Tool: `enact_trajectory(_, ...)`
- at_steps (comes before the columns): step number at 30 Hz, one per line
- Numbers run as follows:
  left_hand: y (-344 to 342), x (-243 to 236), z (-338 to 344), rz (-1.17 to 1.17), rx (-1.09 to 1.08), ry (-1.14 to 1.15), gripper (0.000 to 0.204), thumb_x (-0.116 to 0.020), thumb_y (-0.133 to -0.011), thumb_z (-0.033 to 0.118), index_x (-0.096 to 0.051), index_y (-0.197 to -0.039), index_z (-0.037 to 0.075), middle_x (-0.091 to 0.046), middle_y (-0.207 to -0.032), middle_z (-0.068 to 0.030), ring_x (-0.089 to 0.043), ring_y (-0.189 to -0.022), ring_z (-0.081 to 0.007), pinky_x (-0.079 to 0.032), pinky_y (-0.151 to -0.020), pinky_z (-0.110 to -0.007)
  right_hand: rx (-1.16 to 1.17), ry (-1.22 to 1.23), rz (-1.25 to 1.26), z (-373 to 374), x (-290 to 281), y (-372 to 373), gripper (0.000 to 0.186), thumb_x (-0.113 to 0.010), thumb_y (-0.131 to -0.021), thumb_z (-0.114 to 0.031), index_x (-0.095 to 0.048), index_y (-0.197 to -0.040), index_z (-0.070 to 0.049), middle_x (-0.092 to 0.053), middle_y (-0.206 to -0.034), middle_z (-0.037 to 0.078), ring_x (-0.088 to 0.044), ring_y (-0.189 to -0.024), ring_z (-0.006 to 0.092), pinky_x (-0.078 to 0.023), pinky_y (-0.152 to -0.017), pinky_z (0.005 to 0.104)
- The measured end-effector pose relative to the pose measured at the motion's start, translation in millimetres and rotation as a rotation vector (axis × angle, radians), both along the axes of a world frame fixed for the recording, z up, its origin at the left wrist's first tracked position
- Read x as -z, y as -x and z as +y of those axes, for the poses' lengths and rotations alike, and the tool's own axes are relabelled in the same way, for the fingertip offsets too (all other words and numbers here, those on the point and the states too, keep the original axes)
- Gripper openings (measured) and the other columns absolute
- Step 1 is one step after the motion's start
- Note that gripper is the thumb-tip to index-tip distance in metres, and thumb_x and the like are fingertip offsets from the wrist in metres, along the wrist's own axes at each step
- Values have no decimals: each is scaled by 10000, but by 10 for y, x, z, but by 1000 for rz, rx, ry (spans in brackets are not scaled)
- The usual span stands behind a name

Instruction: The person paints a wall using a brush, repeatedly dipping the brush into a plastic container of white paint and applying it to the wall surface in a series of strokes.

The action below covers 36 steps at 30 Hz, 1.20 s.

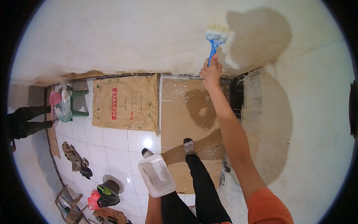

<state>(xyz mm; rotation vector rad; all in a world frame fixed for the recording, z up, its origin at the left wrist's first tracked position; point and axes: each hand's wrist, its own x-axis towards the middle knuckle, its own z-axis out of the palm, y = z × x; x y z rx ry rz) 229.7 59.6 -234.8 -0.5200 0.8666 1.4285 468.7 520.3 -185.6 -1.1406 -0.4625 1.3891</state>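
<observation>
My right hand [211, 71] is raised and grips the blue handle of a wide paint brush [215, 37]. Its pale bristles press on the white wall [149, 33] above me. A darker wet-looking patch [257, 41] and my arm's shadow lie to the right of the brush. My left hand is hidden under a clear rectangular plastic tub [157, 175] with whitish paint in it, held low by my waist. My legs in black trousers stand on brown cardboard [186, 112] spattered with white.
A tan paper sack [126, 102] lies flat on the white tile floor [112, 145]. A green stool [72, 104] with a pink cup stands at the left, beside another person's dark legs [28, 121]. Rags, a black bucket [108, 190] and wooden pieces sit lower left.
</observation>
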Motion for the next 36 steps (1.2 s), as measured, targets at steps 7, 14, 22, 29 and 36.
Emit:
enact_trajectory(7, 111, -86, 1, 54, 18, 5, 708, -481, -908, 588, -416, -1374, 60, -584, -1128, -197, -615, -933, -334, -551, -779, -473, -58, 611, -267, -198, 1423, 5, 432, -450, -997, -440, -499, -848, -38, -357, -558, -9, -412, -459, 175, -309, -369, 327)
enact_trajectory(14, 194, 129, -382, -80, -62, 134, 720, -448, -905, 625, -419, -1382, 87, -595, -1137, -173, -631, -925, -320, -552, -774, -477, -123, 315, 78, -77, -10, 524, 399, -456, -999, -442, -463, -799, -97, -299, -549, -41, -297, -401, 95, -222, -359, 268)
enact_trajectory(22, 314, -119, -106, -48, -50, 102, 721, -483, -898, 612, -416, -1381, 81, -582, -1172, -182, -631, -943, -337, -558, -775, -476, 37, -77, -28, -9, 220, 1170, 474, -465, -990, -482, -406, -706, -108, -280, -531, -40, -281, -379, 97, -221, -360, 266)
enact_trajectory(29, 718, 28, -110, -26, -84, 72, 728, -502, -896, 602, -411, -1384, 70, -559, -1200, -209, -619, -961, -370, -550, -787, -495, 73, 599, 15, -54, 1549, 1410, 438, -505, -979, -444, -432, -745, -81, -338, -581, -4, -323, -398, 163, -254, -368, 310)
enact_trajectory(36, 1036, 480, -468, -25, -103, 104, 740, -497, -895, 608, -406, -1389, 64, -538, -1227, -233, -608, -980, -394, -538, -802, -518, -104, 321, -73, -47, 319, 1640, 419, -438, -1019, -397, -405, -724, -101, -320, -573, -21, -298, -407, 115, -219, -375, 274)
